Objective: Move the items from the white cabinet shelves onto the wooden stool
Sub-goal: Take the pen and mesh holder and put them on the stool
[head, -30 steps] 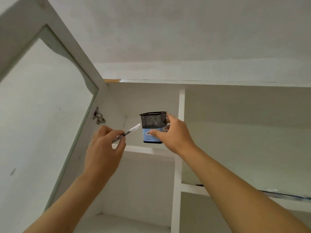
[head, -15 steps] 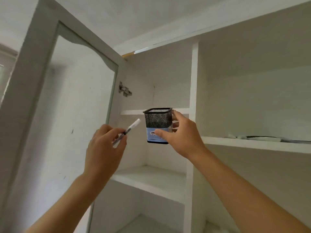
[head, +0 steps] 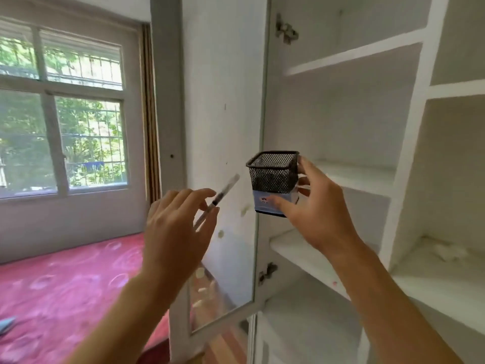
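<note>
My right hand (head: pixel 316 216) grips a square black mesh pen holder (head: pixel 274 178) with a blue label, held upright in the air in front of the white cabinet (head: pixel 404 143). My left hand (head: pixel 175 232) pinches a slim pen (head: pixel 219 198) with a clear cap, its tip pointing up and right toward the holder. The pen and holder are apart. The holder looks empty. The cabinet shelves (head: pixel 296 250) beside my right hand look bare. The wooden stool is not in view.
The cabinet's glass door (head: pixel 223 143) stands open between my hands. A window (head: pixel 63 106) fills the left wall, with a brown curtain (head: pixel 151 114) beside it. A red patterned mat (head: pixel 60 292) covers the floor. White scraps (head: pixel 446 252) lie on a right-hand shelf.
My view has swung down and left, from the top shelves to the lower shelves and the room. Both hands have come down out of the cabinet, still holding the pen and the mesh holder.
</note>
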{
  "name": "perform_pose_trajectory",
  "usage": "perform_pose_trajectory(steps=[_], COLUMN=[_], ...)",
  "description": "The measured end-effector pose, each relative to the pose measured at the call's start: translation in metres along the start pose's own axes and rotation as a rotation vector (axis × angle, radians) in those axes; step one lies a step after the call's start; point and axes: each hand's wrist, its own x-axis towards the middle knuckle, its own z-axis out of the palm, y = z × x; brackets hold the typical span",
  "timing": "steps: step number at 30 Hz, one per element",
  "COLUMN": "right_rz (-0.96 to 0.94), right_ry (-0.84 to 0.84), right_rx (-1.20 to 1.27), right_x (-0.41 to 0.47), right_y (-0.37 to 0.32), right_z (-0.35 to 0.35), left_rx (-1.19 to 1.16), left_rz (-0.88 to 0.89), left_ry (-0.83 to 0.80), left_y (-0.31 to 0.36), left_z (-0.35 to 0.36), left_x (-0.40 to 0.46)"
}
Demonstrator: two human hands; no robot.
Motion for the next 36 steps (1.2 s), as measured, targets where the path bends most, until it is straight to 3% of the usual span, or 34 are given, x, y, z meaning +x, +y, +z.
perform_pose_trajectory(steps=[10,23,36], right_rz=[0.101,0.018,-0.204], right_ry=[-0.049,-0.223,-0.531], right_rx=[0.046,0.168,0.538], right_x=[-0.093,-0.16,-0.203], right_y=[-0.088,-0.261,-0.439], right_z=[0.094,0.242,0.422], left_rx=[0.071,0.12,0.539], left_rz=[-0.104,-0.279,-0.516], left_ry=[0.009,0.048,0.191], left_y=[-0.086,-0.197,-0.264], left_z=[-0.136,-0.326,-0.552], left_x=[-0.09,-0.171,-0.26])
